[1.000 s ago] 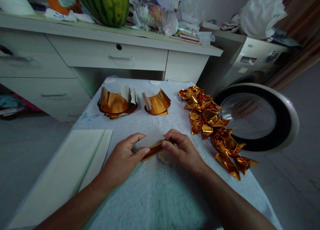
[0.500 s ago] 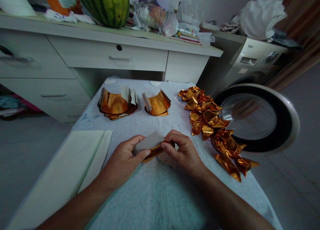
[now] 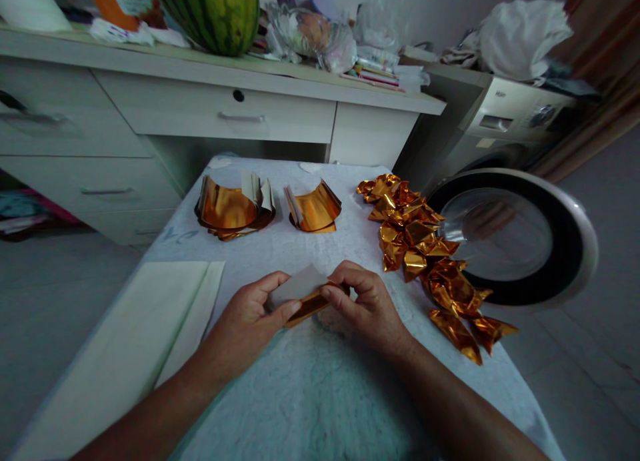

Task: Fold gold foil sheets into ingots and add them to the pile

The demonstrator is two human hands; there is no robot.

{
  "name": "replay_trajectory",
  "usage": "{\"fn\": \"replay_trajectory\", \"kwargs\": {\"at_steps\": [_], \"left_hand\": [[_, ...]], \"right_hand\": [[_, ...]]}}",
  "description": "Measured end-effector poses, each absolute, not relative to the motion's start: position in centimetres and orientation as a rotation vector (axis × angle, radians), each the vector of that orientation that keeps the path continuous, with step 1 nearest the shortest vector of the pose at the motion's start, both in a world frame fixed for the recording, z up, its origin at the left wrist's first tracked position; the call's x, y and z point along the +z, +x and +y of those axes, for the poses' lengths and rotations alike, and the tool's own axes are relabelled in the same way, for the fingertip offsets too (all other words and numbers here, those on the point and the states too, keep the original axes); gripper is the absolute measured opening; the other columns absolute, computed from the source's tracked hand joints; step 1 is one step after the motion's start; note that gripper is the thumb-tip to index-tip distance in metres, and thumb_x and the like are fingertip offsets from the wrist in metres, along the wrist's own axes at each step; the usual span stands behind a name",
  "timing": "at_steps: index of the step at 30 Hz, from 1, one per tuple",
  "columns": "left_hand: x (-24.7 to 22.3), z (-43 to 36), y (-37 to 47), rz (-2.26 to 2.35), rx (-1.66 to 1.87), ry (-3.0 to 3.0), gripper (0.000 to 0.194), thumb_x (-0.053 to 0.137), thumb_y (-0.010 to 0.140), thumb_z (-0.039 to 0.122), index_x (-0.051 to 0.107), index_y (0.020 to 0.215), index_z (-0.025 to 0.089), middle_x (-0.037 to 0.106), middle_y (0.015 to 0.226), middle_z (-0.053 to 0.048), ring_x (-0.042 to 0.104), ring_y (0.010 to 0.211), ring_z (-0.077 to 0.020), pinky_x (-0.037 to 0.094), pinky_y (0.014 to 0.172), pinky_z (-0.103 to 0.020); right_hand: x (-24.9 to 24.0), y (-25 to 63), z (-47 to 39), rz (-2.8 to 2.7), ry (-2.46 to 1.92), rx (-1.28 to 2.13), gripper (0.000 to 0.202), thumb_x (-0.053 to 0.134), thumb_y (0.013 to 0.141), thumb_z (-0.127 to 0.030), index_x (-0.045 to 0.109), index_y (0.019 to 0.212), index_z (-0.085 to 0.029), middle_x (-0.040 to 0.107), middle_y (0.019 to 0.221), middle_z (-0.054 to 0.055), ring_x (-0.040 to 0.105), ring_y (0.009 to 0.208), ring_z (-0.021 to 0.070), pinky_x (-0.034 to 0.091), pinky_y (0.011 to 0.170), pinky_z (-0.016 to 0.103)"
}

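Between my two hands, above the near middle of the cloth-covered table, is a sheet of gold foil paper [image 3: 311, 303] with a pale grey back, partly folded over. My left hand [image 3: 260, 307] grips its left end, thumb on top along the fold. My right hand [image 3: 363, 301] pinches its right end between thumb and curled fingers. Beyond my hands stand two curved stacks of gold foil paper, a larger left stack [image 3: 227, 207] and a smaller right stack [image 3: 316, 207]. Folded gold foil pieces [image 3: 415, 237] lie heaped along the table's right side.
Pale folded sheets [image 3: 120, 334] lie on the table's left side. An open washing machine door [image 3: 515, 237] borders the right edge. Behind the table [image 3: 310, 394] is a white drawer cabinet [image 3: 200, 107] carrying a cut watermelon [image 3: 213, 14] and plastic bags [image 3: 310, 37].
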State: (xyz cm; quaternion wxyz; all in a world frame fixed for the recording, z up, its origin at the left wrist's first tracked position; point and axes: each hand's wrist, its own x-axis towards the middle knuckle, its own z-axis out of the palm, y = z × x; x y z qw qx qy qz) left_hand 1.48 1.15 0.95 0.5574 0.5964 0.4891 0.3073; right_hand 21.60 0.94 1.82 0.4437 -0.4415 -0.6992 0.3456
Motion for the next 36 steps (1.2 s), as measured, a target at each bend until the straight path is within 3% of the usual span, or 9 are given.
{"fn": "replay_trajectory", "kwargs": {"at_steps": [13, 20, 36], "left_hand": [[0.95, 0.99, 1.33, 1.151, 0.735, 1.426, 0.024, 0.061, 0.085, 0.034, 0.061, 0.102, 0.018, 0.068, 0.084, -0.001, 0.064, 0.071, -0.0173, 0.050, 0.062, -0.026], [0.70, 0.76, 1.07, 1.110, 0.702, 1.414, 0.029, 0.059, 0.086, 0.033, 0.060, 0.111, 0.017, 0.070, 0.092, -0.003, 0.067, 0.081, -0.0201, 0.053, 0.070, -0.029], [1.12, 0.79, 1.36, 1.129, 0.694, 1.392, 0.034, 0.061, 0.084, 0.033, 0.062, 0.115, 0.019, 0.072, 0.094, -0.003, 0.068, 0.083, -0.0206, 0.054, 0.072, -0.030]], "right_hand": [[1.82, 21.73, 0.97, -1.746, -1.099, 0.878, 0.021, 0.060, 0.090, -0.030, 0.061, 0.072, -0.021, 0.054, 0.069, -0.002, 0.051, 0.064, 0.0117, 0.039, 0.061, 0.026], [1.72, 21.38, 0.76, -1.581, -1.150, 1.063, 0.011, 0.062, 0.085, -0.030, 0.059, 0.080, -0.021, 0.051, 0.064, -0.004, 0.047, 0.059, 0.0107, 0.039, 0.057, 0.024], [1.78, 21.75, 0.62, -1.586, -1.133, 1.097, 0.019, 0.057, 0.090, -0.036, 0.059, 0.080, -0.020, 0.055, 0.069, -0.002, 0.052, 0.065, 0.0126, 0.042, 0.063, 0.025]]}}
